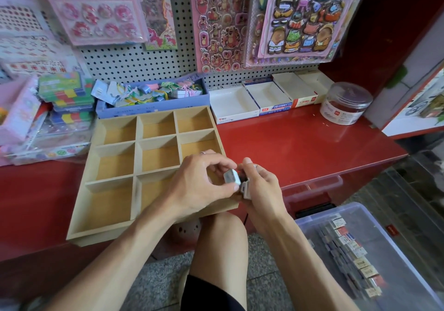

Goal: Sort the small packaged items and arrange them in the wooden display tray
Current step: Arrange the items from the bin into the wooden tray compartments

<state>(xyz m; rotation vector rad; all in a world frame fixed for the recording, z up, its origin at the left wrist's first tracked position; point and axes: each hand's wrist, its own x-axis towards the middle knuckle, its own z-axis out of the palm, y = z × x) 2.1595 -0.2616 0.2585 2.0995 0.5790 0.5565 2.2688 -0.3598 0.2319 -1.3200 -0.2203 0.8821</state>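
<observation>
the clear bin (394, 217) beside the knee is full of small packets; left hand (204, 183) and right hand (262, 186) pinch a few packets (231, 177) above the wooden tray (137, 157), whose visible compartments are all bare, so sorting has barely begun.

Inventory showing: one wooden display tray (113, 140) presenting nine compartments; three open white cardboard boxes (231, 105) sitting along the desk's back edge; one clear lidded jar (346, 103); one clear plastic bin (374, 258); two hands (204, 183) appearing.

The left hand (204, 181) hides the wooden tray's (113, 176) near-right compartment, and the clear bin's (360, 217) packets look blurred.
</observation>
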